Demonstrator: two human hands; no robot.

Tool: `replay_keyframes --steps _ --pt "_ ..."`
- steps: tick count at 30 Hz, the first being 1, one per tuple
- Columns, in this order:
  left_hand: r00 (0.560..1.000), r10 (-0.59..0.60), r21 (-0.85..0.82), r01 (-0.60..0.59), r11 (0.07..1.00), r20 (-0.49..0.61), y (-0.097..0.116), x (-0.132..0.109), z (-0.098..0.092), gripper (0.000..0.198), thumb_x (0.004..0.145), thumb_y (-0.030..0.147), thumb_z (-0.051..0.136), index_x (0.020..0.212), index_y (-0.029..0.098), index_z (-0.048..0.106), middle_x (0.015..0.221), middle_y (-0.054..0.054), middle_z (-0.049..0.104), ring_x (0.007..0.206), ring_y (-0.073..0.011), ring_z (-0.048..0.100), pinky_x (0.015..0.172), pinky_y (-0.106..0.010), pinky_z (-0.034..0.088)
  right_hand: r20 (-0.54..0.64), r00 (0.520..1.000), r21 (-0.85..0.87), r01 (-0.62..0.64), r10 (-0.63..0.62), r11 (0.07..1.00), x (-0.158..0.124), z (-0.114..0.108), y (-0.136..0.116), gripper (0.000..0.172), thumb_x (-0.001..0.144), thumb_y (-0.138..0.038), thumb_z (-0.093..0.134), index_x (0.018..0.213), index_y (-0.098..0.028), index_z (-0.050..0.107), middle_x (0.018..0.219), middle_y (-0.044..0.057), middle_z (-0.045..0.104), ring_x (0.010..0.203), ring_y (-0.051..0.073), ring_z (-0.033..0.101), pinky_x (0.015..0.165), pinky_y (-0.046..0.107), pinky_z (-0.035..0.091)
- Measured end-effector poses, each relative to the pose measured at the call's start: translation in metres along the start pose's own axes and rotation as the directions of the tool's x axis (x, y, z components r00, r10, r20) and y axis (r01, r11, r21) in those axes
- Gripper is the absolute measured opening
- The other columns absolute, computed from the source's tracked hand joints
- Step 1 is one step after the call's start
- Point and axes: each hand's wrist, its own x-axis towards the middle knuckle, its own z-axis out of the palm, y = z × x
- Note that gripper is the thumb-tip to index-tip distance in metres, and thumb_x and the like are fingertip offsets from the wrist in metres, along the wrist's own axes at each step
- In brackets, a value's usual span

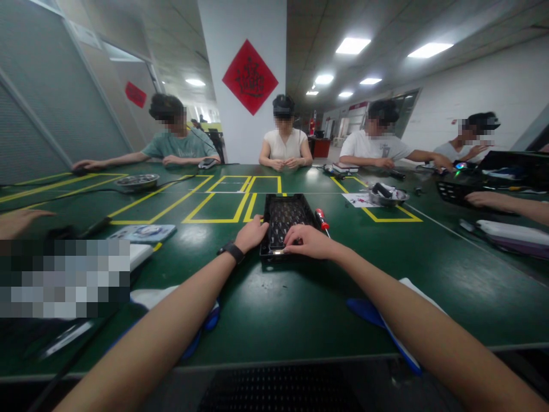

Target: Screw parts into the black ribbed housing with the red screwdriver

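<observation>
A black rectangular tray-like case [288, 201] lies on the green table in front of me, with rows of small shiny round shapes inside. My left hand [253, 233] grips its left wall, thumb at the rim. Over its near right corner is my right hand [309, 241], fingers bent and pressed together near a small pale piece [278, 252] at the near edge; what the fingertips hold, if anything, is too small to name. Just right of the case rests a red-handled screwdriver [321, 219].
White-and-blue gloves [369, 311] lie under my forearms. A metal bowl with items [388, 195] stands at the right, another bowl [137, 181] at the left. A phone [146, 233] is at the left. Several people sit around the table [274, 320], a person's hand [489, 200] at the right.
</observation>
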Motion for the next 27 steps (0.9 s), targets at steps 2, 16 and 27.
replay_keyframes --steps 2,16,27 --pt "1.000 -0.003 0.000 0.003 1.000 0.004 0.0007 -0.0001 -0.0005 0.045 0.083 0.034 0.034 0.122 0.013 0.044 0.120 -0.014 0.057 0.109 -0.0216 0.054 0.088 -0.029 0.040 -0.011 1.000 0.009 -0.005 0.005 1.000 0.0000 -0.0001 0.0001 0.021 0.075 -0.034 0.062 0.079 -0.015 0.069 0.088 0.007 0.065 0.082 0.015 0.058 0.077 0.028 0.043" --pt "1.000 -0.013 -0.012 0.013 1.000 0.001 0.0015 -0.0003 -0.0005 0.044 0.083 0.033 0.037 0.120 0.012 0.045 0.118 -0.014 0.058 0.108 -0.0215 0.055 0.087 -0.028 0.040 0.028 0.999 -0.004 -0.029 0.029 1.000 -0.0002 -0.0001 0.0008 0.023 0.076 -0.035 0.060 0.082 -0.016 0.070 0.087 0.007 0.065 0.082 0.015 0.058 0.076 0.028 0.043" --pt "1.000 0.000 -0.010 0.000 1.000 -0.002 0.0017 -0.0008 -0.0013 0.044 0.083 0.034 0.036 0.120 0.012 0.045 0.117 -0.014 0.058 0.106 -0.0214 0.056 0.086 -0.028 0.040 0.101 0.995 -0.011 0.010 -0.009 1.000 0.0019 -0.0038 -0.0015 0.022 0.079 -0.033 0.056 0.084 -0.015 0.068 0.089 0.007 0.064 0.084 0.015 0.057 0.077 0.028 0.043"
